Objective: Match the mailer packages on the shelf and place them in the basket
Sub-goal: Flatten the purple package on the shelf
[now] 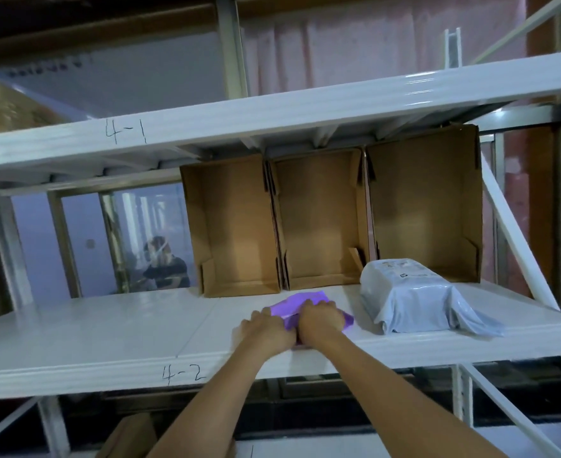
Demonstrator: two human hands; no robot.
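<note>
Both hands on the small purple plastic mailer point(305, 307) – left hand point(267, 332) and right hand point(320, 320) curl round it – best lifted level, clear of the grey wrapped parcel point(411, 297)

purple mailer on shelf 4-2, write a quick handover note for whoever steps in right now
Left hand: fingers curled on the purple mailer's left edge.
Right hand: gripping the same mailer from above.
The purple mailer lies on the shelf marked 4-2, in front of the three empty cardboard boxes.
The grey mailer sits untouched to the right.
No basket in view.
Done: nothing visibly placed.
Left: lift the purple mailer, match it, put it in the basket.
</note>
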